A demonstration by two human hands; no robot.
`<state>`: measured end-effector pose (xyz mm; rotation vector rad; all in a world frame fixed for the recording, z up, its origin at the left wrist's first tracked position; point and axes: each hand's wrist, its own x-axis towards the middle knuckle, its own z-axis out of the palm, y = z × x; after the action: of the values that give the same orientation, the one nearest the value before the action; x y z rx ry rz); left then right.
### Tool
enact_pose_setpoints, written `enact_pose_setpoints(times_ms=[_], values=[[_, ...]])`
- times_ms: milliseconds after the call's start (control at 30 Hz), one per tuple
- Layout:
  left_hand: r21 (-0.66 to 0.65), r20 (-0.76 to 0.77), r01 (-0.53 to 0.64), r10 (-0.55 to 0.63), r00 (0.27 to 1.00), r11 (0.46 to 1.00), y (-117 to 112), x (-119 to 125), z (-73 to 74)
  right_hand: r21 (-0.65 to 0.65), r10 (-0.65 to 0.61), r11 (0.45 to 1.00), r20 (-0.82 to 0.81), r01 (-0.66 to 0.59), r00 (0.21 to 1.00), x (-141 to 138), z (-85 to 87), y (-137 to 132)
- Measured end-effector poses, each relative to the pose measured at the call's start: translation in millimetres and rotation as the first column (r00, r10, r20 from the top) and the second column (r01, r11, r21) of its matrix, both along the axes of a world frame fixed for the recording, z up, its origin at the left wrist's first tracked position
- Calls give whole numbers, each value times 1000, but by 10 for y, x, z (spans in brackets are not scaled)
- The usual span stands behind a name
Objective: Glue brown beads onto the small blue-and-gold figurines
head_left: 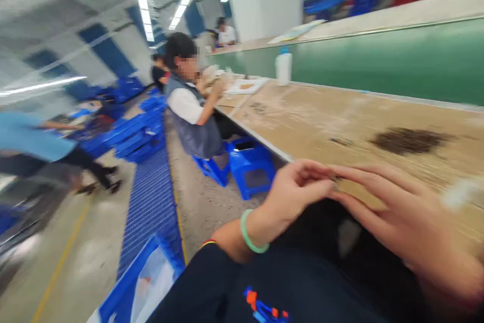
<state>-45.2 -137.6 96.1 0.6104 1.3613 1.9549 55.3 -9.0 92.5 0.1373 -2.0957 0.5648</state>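
My left hand (293, 192), with a green bangle on the wrist, is pinched shut at the near edge of the wooden workbench (321, 116). Its fingertips meet those of my right hand (401, 212) around a tiny dark piece (336, 179), too small and blurred to name. My right hand's fingers are stretched long, with thumb and forefinger closing on the same spot. Both hands hover above my dark lap. A dark heap of small parts (408, 140) lies on the bench just beyond my right hand.
A seated co-worker (191, 106) in a grey vest works at the same bench to the left, on a blue stool (249, 167). A white bottle (283, 67) stands at the green partition (397, 61). Blue crates (136, 134) line the aisle; another person (41, 146) walks at far left.
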Motion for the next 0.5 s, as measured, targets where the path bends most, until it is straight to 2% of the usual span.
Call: enact_pose_setpoints(times_ms=[67,167,300,500], values=[[-11,-57,-5,4,998,1000,45,-26,38,49,-10,999,8,10,1000,80,12,13],[35,-103,21,-17,995,999,127,-76,79,-4,-32,999,3,32,999,105,48,56],[45,-141,85,-78,987,995,195,-28,123,-37,-56,998,-1,56,998,194,96,66],[33,-185,158,-149,971,987,341,43,110,-70,-108,991,29,110,994,393,92,94]])
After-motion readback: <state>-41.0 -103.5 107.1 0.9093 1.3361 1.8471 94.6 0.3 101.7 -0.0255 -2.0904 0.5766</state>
